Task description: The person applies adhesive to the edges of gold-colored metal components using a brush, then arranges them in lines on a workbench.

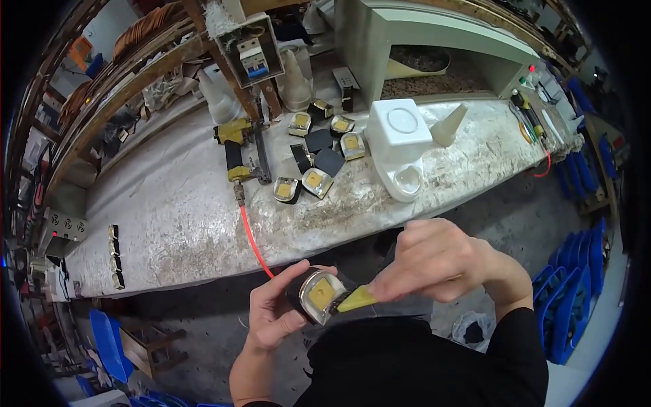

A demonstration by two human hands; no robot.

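Soft sheen on the bench; dark, bowed edges, seemingly blurred.

The left hand is cupped in a grip, its fingers on the far side and its thumb on the near side; the bare left forearm rises from the near edge. The right hand, farther and to the right, pinches leftward, its wrist bent, the right forearm angling back toward the near right.
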